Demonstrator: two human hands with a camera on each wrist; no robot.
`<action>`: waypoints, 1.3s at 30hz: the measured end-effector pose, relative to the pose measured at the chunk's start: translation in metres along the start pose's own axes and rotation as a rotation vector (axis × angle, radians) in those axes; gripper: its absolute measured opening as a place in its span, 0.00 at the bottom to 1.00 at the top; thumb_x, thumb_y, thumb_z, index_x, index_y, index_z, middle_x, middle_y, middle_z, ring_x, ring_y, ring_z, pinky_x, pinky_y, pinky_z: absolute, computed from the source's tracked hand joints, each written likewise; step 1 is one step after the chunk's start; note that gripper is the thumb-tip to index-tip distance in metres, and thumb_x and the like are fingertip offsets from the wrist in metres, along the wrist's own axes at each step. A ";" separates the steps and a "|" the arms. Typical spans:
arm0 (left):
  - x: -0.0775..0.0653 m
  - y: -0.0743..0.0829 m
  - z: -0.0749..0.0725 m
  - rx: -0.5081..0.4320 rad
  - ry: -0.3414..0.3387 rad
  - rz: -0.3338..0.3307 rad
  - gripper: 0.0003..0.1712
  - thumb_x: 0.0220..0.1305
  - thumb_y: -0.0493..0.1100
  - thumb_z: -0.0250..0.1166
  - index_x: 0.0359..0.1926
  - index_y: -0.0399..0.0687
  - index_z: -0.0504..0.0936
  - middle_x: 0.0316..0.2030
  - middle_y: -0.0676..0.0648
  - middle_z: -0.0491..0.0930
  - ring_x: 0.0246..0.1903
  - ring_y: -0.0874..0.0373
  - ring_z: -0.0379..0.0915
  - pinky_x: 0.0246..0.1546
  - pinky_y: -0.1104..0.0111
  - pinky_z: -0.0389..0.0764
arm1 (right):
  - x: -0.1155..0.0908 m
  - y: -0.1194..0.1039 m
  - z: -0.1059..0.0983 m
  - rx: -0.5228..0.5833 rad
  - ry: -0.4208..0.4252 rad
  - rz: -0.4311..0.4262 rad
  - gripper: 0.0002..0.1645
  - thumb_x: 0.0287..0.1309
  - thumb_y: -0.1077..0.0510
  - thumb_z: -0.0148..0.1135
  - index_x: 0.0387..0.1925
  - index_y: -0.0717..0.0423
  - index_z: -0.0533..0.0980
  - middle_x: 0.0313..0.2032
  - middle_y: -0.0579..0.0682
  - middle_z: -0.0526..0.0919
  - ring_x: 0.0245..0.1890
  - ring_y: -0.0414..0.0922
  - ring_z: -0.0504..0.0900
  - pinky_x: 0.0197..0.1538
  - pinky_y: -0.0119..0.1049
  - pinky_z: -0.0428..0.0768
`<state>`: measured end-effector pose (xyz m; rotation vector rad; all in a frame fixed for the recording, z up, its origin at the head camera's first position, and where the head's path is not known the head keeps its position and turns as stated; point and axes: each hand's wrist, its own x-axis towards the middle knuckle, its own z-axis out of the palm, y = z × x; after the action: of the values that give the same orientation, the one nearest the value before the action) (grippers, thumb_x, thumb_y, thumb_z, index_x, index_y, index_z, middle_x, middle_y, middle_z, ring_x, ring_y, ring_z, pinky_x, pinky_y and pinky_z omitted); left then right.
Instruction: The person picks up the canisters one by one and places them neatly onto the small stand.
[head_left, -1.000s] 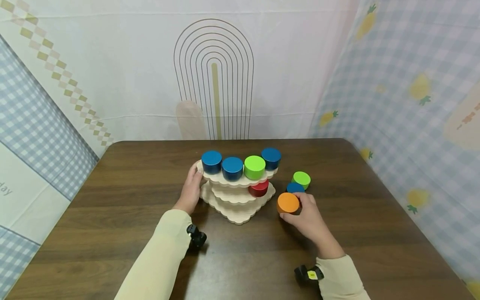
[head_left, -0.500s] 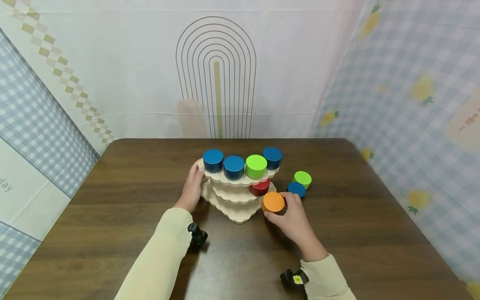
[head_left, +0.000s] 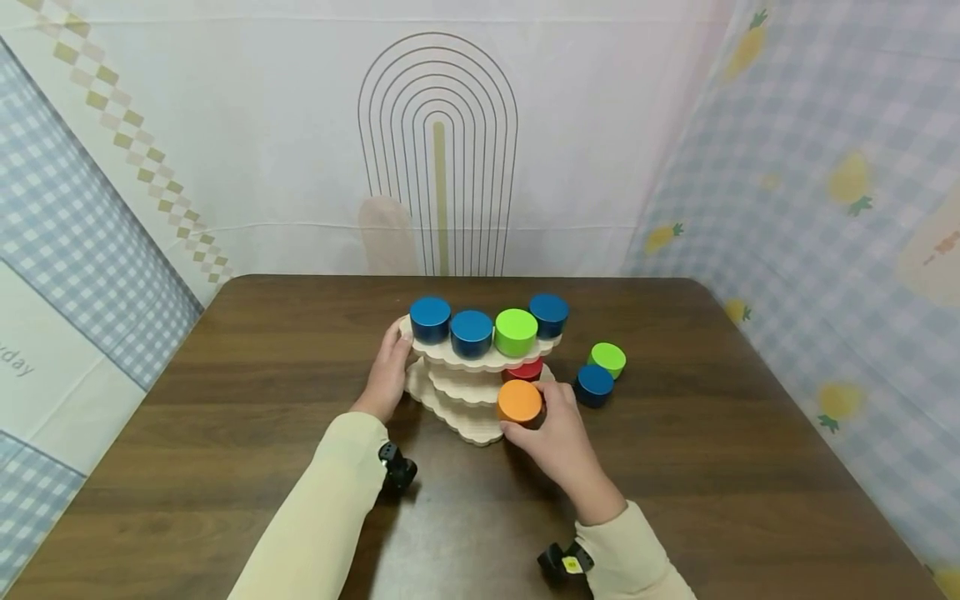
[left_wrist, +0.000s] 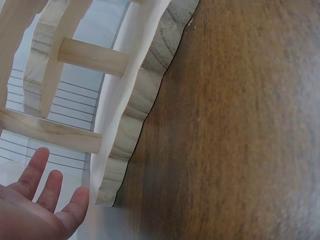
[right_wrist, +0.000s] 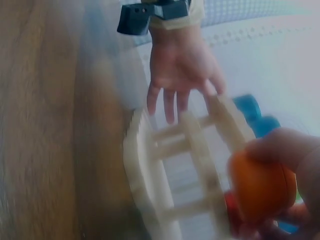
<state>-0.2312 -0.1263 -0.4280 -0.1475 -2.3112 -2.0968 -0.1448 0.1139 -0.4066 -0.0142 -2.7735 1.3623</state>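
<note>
A tiered wooden stand [head_left: 467,385] with scalloped edges and round posts stands mid-table. My left hand [head_left: 386,373] holds its top tier at the left edge, with thumb and forefinger at the rim; in the left wrist view the other fingers [left_wrist: 50,190] stretch out loosely beside a post. My right hand [head_left: 558,437] pinches an orange cylinder block [head_left: 519,402] between thumb and fingers, over the stand's right front and overlapping the bottom tier. A red cylinder block [head_left: 522,369] sits inside on a lower tier, partly hidden by the orange one.
Along the top tier stand blue blocks [head_left: 431,320] and a green block [head_left: 516,332]. On the table to the right are another green block [head_left: 607,359] and a blue block [head_left: 595,385]. The brown table [head_left: 300,350] meets a printed cloth backdrop [head_left: 285,150] behind.
My right hand has carried the orange block leftward from beside the loose blocks to the front right of the stand. My left hand keeps its place on the stand.
</note>
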 end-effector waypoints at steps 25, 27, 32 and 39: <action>0.001 -0.001 0.003 -0.043 0.030 0.029 0.28 0.78 0.48 0.38 0.74 0.46 0.50 0.72 0.41 0.53 0.69 0.45 0.51 0.70 0.52 0.50 | -0.003 -0.030 0.036 -0.018 0.079 -0.086 0.33 0.43 0.55 0.76 0.50 0.62 0.71 0.48 0.57 0.70 0.47 0.53 0.73 0.53 0.51 0.76; 0.001 -0.001 0.003 -0.041 0.029 0.019 0.29 0.78 0.49 0.38 0.74 0.47 0.50 0.72 0.41 0.53 0.69 0.45 0.51 0.70 0.52 0.50 | -0.002 -0.031 0.038 -0.027 0.087 -0.086 0.33 0.43 0.54 0.76 0.50 0.61 0.72 0.47 0.56 0.70 0.46 0.53 0.73 0.52 0.50 0.76; 0.001 -0.001 0.003 -0.038 0.026 -0.002 0.29 0.78 0.50 0.38 0.75 0.49 0.49 0.72 0.42 0.52 0.69 0.44 0.51 0.70 0.50 0.50 | 0.000 -0.031 0.040 -0.053 0.092 -0.065 0.34 0.44 0.53 0.76 0.50 0.62 0.71 0.47 0.56 0.70 0.45 0.52 0.73 0.52 0.50 0.76; 0.001 0.000 0.002 -0.032 0.031 0.001 0.29 0.78 0.49 0.38 0.74 0.48 0.50 0.72 0.42 0.53 0.69 0.46 0.51 0.70 0.52 0.50 | 0.002 -0.035 0.043 -0.091 0.102 -0.076 0.34 0.43 0.51 0.77 0.49 0.62 0.73 0.44 0.56 0.72 0.43 0.51 0.74 0.51 0.49 0.76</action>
<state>-0.2325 -0.1239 -0.4277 -0.1161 -2.2605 -2.1205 -0.1483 0.0585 -0.4046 0.0173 -2.7190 1.1830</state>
